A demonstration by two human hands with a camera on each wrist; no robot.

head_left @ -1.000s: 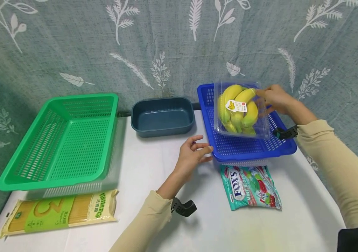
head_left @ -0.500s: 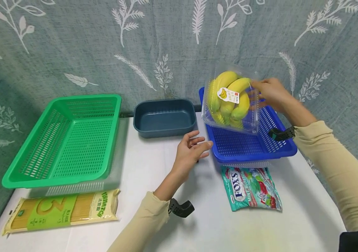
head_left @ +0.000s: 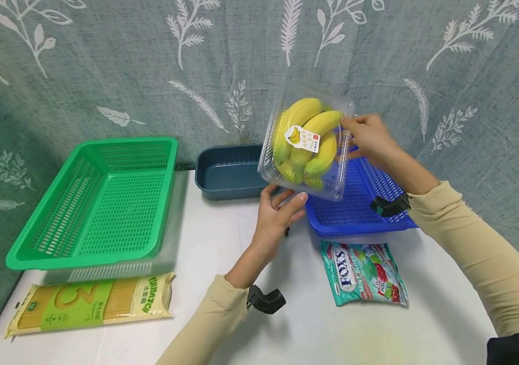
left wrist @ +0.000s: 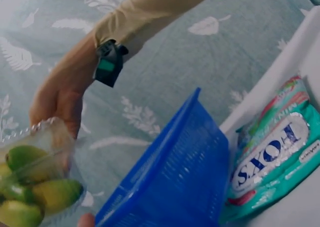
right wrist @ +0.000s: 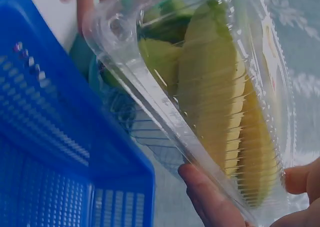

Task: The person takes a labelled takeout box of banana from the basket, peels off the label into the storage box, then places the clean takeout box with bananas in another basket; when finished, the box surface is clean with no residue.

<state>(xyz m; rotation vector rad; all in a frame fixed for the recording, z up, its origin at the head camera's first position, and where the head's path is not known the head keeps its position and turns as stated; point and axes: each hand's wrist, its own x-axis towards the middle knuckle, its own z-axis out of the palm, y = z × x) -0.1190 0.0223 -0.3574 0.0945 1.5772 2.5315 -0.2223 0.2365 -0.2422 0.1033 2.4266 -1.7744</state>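
Note:
A clear plastic box of bananas [head_left: 307, 142] with a white label hangs tilted above the table. My right hand [head_left: 369, 139] grips its right edge, thumb on one side and fingers on the other, as the right wrist view shows at the thumb [right wrist: 300, 179]. Just under the box's lower edge is my left hand [head_left: 273, 223], its fingers spread and loosely bent, holding nothing. Whether its fingertips touch the box I cannot tell. The blue basket [head_left: 355, 228] stands behind and below the box, partly hidden by it.
A green basket [head_left: 161, 223] stands at the left, with a pack of spaghetti [head_left: 90, 304] in front of it. The dark blue tub [head_left: 229, 193] is at the back, partly covered by the box. A bag of Fox's mints [head_left: 364, 274] lies before the blue basket.
My right hand has lifted the banana box from over the blue basket and carried it left, toward my left hand and the dark tub. My left hand has barely moved.

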